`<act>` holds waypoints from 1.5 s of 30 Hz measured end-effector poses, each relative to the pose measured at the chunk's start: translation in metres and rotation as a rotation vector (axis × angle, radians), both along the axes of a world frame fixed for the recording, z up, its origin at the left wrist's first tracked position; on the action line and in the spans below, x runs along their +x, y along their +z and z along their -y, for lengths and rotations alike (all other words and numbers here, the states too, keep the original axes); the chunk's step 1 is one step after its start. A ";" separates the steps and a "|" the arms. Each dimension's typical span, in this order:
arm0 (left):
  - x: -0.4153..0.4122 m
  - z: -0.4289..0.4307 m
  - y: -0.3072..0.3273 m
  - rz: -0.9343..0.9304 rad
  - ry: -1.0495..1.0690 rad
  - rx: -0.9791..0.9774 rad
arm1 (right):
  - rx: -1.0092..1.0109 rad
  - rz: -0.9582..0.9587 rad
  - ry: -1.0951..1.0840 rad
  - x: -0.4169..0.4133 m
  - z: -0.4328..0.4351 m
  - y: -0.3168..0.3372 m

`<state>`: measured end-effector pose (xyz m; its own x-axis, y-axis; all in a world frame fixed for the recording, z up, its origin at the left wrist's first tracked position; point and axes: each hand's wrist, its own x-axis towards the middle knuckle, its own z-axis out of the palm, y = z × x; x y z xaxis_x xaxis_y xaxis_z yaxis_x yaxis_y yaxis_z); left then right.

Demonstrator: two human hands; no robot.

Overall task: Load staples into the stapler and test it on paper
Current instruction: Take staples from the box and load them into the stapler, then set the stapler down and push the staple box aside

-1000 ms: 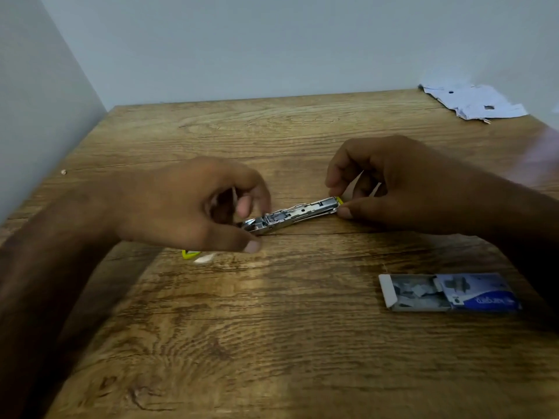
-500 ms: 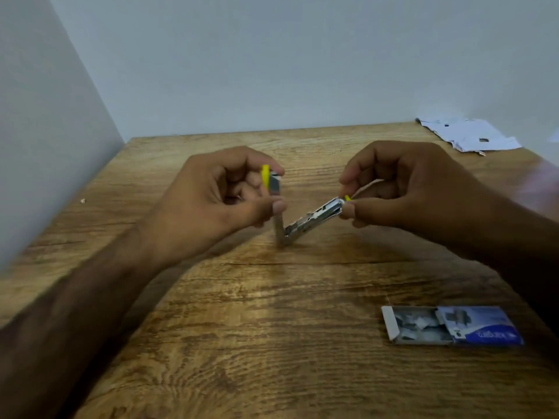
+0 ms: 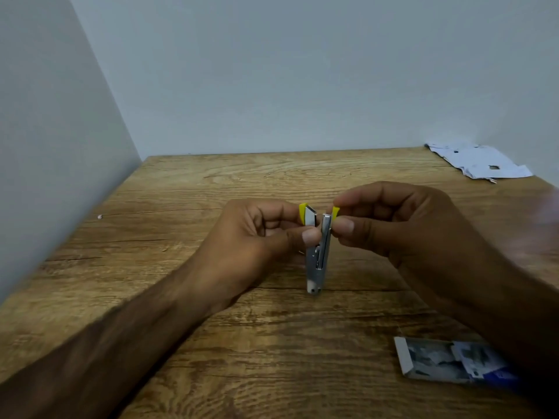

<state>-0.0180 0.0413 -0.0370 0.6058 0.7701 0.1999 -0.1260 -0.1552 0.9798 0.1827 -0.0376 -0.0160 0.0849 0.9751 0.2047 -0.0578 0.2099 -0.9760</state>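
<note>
A small silver stapler (image 3: 316, 261) with yellow tips stands on end above the wooden table (image 3: 211, 328), hinge end down, its two arms nearly together. My left hand (image 3: 257, 237) pinches the left arm near its yellow tip. My right hand (image 3: 390, 225) pinches the right arm by its yellow end. An opened staple box (image 3: 447, 364), grey and blue, lies flat at the lower right, partly under my right forearm. Crumpled white paper (image 3: 481, 163) lies at the table's far right corner.
Grey walls close the table on the left and at the back. A tiny pale speck (image 3: 99, 217) lies near the left wall. Bare wood stretches in front of and behind my hands.
The stapler went from lying spread open along the table to upright, its two arms swung up and almost closed together. Both hands rose and moved toward each other.
</note>
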 end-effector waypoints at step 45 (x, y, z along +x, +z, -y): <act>0.000 -0.005 -0.002 -0.164 -0.002 -0.149 | -0.044 0.718 -0.064 0.042 0.034 0.025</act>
